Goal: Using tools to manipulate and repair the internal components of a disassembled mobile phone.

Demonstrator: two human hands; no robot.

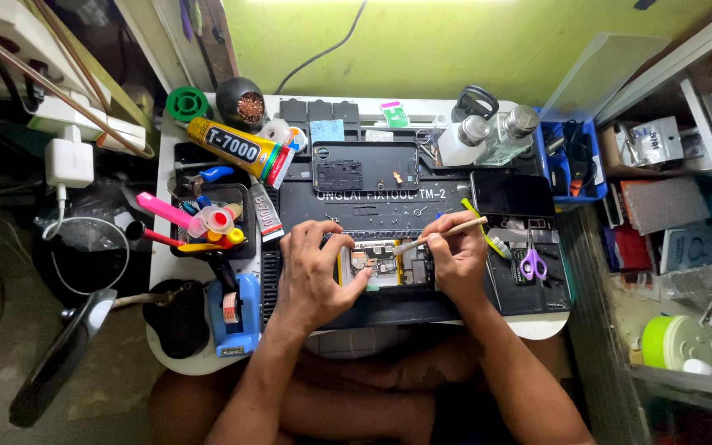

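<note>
Green wall behind, and below it a small white table [176, 363] crammed edge to edge, with a dark ribbed rubber mat [537, 298] covering most of it. At the mat's front edge lies an opened phone [382, 265], back off, its board and small metal shields bare. The left hand [315, 276] is spread over the phone's left end, fingers pressing down and gripping its edge to pin it. The right hand [457, 259] is closed in a pen grip on a thin wooden-handled tool [447, 233], its tip down among the parts at the phone's right side; I cannot make out the tip itself. To my eye the risk sits there: a slip or too hard a push could scratch the board or tear a thin flex, and if the left hand eased, the smooth phone might skate on the mat. Loose screws, too small to see, could roll into the mat's grooves. Farther back lie a flat black rear cover [364, 166] and a glossy dark screen panel [511, 194], near enough for an elbow to nudge. A soft yellow glue tube [239, 148] lies at the left, two clear bottles [488, 136] stand at the back, purple-handled scissors [532, 264] lie just right of the working hand, and a blue tape dispenser [235, 317] sits at the front left.
</note>
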